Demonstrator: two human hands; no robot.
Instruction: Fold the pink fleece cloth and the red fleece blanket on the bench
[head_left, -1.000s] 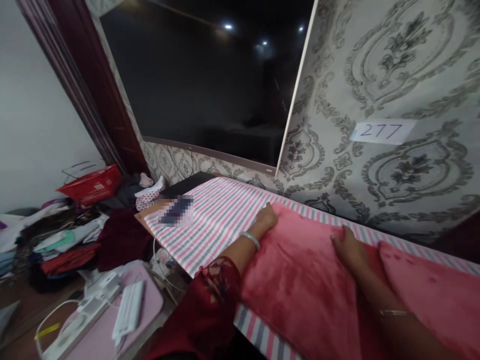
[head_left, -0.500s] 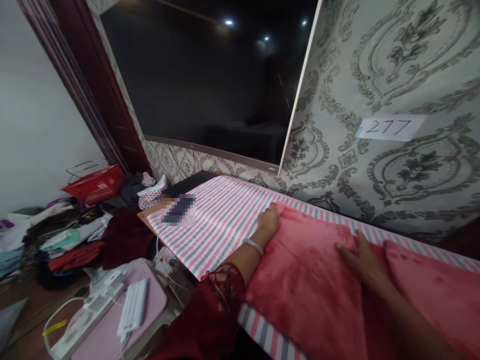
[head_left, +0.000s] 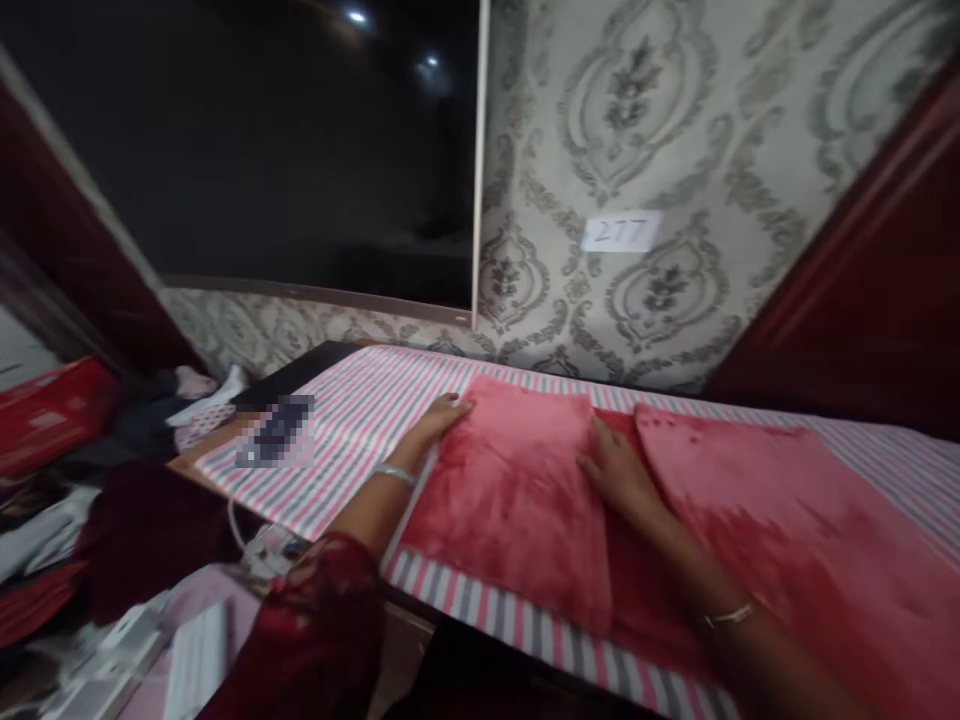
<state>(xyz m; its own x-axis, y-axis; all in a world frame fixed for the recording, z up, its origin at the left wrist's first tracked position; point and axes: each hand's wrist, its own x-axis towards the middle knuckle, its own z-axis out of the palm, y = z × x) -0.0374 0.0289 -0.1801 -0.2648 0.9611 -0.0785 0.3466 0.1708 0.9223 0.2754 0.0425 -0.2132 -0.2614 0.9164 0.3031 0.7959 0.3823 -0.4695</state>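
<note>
A red plush cloth (head_left: pixel 517 480) with a soft, streaky pile lies partly folded before me. Its left panel is a neat rectangle, and a wider panel (head_left: pixel 757 500) spreads to the right, with a darker red strip between them. My left hand (head_left: pixel 439 420) is at the left panel's upper left edge, fingers closed on the border. On the panel's right edge rests my right hand (head_left: pixel 619 470), thumb and fingers apart, nothing lifted. Beneath the cloth is a pink, grey and white striped cover (head_left: pixel 352 430) on the table.
A large dark television (head_left: pixel 300 150) hangs on the patterned wall, beside a paper label marked 277 (head_left: pixel 622 231). A blurred-out dark item (head_left: pixel 277 432) lies on the striped cover's left. Heaped clothes (head_left: pixel 142 510), a red basket (head_left: pixel 56 415) and a white power strip (head_left: pixel 112 650) sit left of the table.
My view has swung to the right, showing more of the right panel. My hands stay at the left panel's two edges, and that panel lies flatter with straighter sides.
</note>
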